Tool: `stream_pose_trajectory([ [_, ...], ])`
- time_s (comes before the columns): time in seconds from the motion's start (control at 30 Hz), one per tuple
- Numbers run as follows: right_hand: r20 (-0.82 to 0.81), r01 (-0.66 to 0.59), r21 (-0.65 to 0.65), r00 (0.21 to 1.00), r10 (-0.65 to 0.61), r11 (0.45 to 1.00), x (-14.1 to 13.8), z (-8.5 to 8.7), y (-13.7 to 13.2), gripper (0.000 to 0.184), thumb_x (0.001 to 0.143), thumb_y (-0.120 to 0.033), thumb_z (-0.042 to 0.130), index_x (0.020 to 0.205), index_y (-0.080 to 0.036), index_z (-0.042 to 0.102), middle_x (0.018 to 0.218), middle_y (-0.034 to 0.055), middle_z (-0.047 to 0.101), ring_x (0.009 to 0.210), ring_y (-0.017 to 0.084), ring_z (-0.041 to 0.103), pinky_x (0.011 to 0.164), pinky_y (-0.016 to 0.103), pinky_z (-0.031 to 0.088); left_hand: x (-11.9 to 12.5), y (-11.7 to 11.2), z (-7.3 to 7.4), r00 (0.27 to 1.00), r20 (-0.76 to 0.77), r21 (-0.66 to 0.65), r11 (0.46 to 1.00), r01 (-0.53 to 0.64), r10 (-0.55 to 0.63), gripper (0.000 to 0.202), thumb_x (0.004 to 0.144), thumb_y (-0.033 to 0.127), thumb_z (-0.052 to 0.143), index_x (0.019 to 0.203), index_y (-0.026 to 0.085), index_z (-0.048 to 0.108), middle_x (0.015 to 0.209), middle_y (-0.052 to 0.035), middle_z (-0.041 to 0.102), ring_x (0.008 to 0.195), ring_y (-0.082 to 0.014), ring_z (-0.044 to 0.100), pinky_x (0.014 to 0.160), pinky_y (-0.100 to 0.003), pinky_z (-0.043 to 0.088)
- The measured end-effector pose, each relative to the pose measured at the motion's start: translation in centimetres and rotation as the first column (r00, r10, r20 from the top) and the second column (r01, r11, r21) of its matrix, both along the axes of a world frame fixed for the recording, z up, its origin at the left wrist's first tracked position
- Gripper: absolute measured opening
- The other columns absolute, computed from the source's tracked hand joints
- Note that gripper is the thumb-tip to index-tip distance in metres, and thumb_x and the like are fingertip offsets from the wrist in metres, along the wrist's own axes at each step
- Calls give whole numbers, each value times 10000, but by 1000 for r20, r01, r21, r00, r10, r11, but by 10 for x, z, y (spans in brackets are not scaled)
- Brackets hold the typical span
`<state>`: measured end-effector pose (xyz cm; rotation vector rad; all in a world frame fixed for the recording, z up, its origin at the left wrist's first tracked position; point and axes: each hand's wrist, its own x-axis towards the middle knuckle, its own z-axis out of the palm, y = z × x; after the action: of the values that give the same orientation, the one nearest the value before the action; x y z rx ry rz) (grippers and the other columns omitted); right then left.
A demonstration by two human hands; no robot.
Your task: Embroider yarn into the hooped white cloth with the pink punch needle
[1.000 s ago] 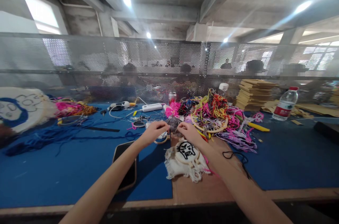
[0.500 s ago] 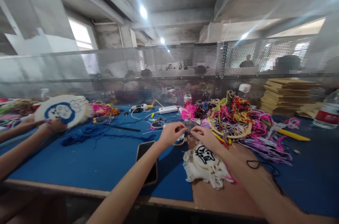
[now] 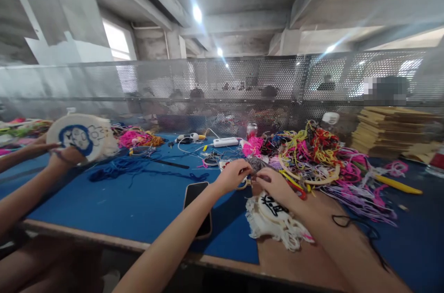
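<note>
My left hand and my right hand meet close together over the table, thumbs and fingers pinched. Grey yarn shows at and just behind the fingertips; its finer strands are too small to follow. Below my right hand lies a small embroidery hoop with white fringed cloth and a black stitched face, partly covered by my right wrist. Scissors rest under my left fingers, mostly hidden. A phone lies beneath my left forearm.
A pile of coloured yarn with a bare hoop and a yellow-handled tool sits right. Cardboard pieces are stacked behind. A power strip lies at the back. Leftward, another person's hands hold a large embroidery hoop near blue yarn.
The view has shifted, so most things appear farther right. My hands stay pinched together at the grey yarn. The other person's large hoop is tilted slightly differently.
</note>
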<state>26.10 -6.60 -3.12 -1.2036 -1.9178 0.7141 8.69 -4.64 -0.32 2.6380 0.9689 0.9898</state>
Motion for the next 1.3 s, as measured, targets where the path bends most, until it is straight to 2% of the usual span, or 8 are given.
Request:
stream_pose_trajectory([
  [0.1, -303, -183, -418, 952, 54, 890, 0, 5, -2, 231, 744, -354, 533, 909, -198, 577, 738, 10, 587, 441, 65, 454, 350, 180, 216, 1, -3, 2, 999, -53, -1, 1000, -4, 4, 204, 827, 207, 466, 730, 150, 635, 690, -20, 595, 681, -124, 510, 637, -217, 375],
  [0.2, -546, -357, -480, 837, 46, 801, -1, 11, -6, 337, 718, -344, 583, 1029, -240, 509, 840, 7, 598, 529, 74, 539, 353, 156, 239, 3, -4, 3, 997, -73, 10, 1000, -18, 19, 221, 824, 199, 466, 693, 147, 636, 664, -18, 587, 643, -121, 497, 613, -221, 363],
  [0.33, -611, -389, -436, 790, 50, 812, -4, 12, -7, 306, 717, -356, 593, 970, -209, 502, 683, -27, 565, 506, 73, 510, 407, 168, 329, 2, -2, 1, 999, -30, 43, 998, -34, 35, 215, 829, 209, 460, 721, 152, 637, 667, -18, 593, 642, -120, 501, 609, -219, 361],
  [0.5, -512, -248, -289, 856, 69, 925, -8, 6, -3, 287, 749, -440, 541, 878, -189, 493, 428, -110, 325, 356, 45, 228, 368, 179, 157, -1, 0, 1, 993, -16, 65, 991, -115, 116, 203, 835, 237, 465, 796, 163, 650, 715, -25, 615, 678, -127, 526, 622, -216, 371],
  [0.67, -264, -28, -9, 964, 25, 1000, -5, 2, -1, 216, 797, -411, 481, 831, -198, 492, 445, -79, 371, 399, 85, 325, 430, 208, 215, -2, 1, 2, 982, -46, 72, 981, -178, 182, 195, 835, 263, 473, 815, 186, 651, 745, -19, 627, 683, -128, 537, 613, -214, 368],
  [0.87, 132, 91, 385, 979, -152, 918, 0, 10, -13, 164, 858, -309, 399, 828, -211, 527, 608, -12, 562, 545, 128, 501, 521, 219, 269, -2, 6, -2, 985, -84, 30, 988, -152, 154, 179, 839, 233, 466, 838, 191, 640, 777, -20, 634, 720, -130, 546, 657, -219, 385],
  [1.13, 131, 77, 437, 980, -148, 896, 1, 10, -11, 161, 858, -252, 388, 843, -214, 544, 738, 2, 596, 643, 130, 524, 589, 216, 314, 0, 1, 0, 990, -123, -2, 997, 71, -70, 172, 826, 199, 489, 792, 148, 649, 769, -38, 549, 755, -135, 501, 680, -234, 391],
  [1.3, 36, 127, 364, 988, -150, 923, 3, 10, -6, 159, 842, -294, 411, 812, -213, 544, 655, -6, 550, 575, 133, 476, 556, 226, 303, 2, -3, 6, 998, 29, -8, 999, 53, -52, 169, 823, 220, 501, 800, 155, 656, 712, -10, 496, 671, -108, 474, 624, -213, 379],
])
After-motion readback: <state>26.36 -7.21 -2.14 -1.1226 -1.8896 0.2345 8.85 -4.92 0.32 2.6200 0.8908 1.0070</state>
